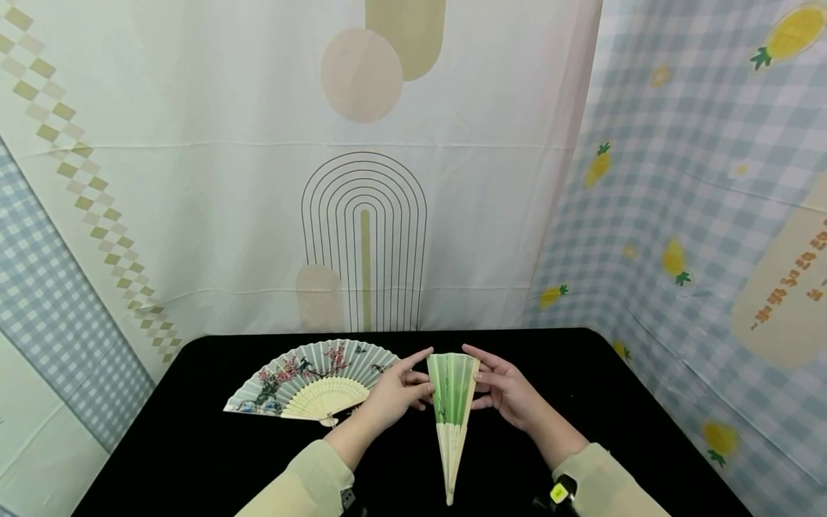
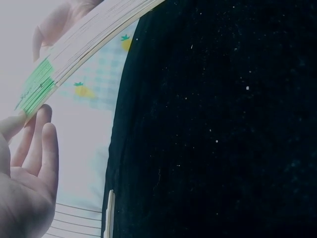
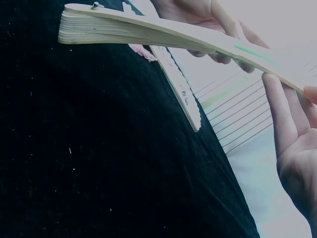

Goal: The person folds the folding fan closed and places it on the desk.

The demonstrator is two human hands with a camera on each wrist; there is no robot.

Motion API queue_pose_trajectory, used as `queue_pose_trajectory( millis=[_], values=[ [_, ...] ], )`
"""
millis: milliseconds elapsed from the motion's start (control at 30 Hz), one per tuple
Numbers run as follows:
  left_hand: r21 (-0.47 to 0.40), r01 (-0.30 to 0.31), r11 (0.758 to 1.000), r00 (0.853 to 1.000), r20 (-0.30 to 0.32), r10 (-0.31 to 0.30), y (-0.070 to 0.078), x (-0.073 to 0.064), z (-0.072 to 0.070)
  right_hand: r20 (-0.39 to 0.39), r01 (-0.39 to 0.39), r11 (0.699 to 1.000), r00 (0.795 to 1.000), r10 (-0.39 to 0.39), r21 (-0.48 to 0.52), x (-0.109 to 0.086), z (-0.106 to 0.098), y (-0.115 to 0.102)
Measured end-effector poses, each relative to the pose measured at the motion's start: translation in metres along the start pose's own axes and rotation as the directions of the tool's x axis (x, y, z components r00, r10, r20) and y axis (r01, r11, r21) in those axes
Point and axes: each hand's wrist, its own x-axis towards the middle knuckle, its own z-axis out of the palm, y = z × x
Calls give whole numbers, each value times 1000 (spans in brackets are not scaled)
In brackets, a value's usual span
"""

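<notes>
A green folding fan [image 1: 454,391], mostly folded, is held up in front of me with its pale ribs narrowing to the pivot at the bottom. My left hand [image 1: 392,393] pinches its left edge near the top between thumb and fingers. On the opposite edge, my right hand [image 1: 510,395] grips with thumb and fingertips. The right wrist view shows the stacked ribs [image 3: 99,27] and a metal pin [image 3: 96,6] at the pivot end. Left of the hands lies a spread white fan [image 1: 310,380] with pink blossoms, its right part hidden behind my left hand.
Black cloth covers the table [image 1: 194,467], whose far edge meets a pale patterned curtain [image 1: 258,215]. A blue checked curtain [image 1: 646,179] with pineapples hangs on the right. A pink tassel [image 3: 142,52] shows beside the white fan in the right wrist view.
</notes>
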Motion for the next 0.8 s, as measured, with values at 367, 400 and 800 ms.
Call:
queue_pose_trajectory(
  millis=[367,400,800],
  values=[
    [-5,13,1000,1000,19,-13,-1,1,0,24,3,1000,1000,-4,13,0,2,-2],
    [-3,14,1000,1000,22,-13,-1,1,0,26,2,1000,1000,-3,12,0,3,-2],
    [-46,29,999,999,45,-27,0,0,-1,37,8,1000,999,-8,11,3,4,1]
  ],
)
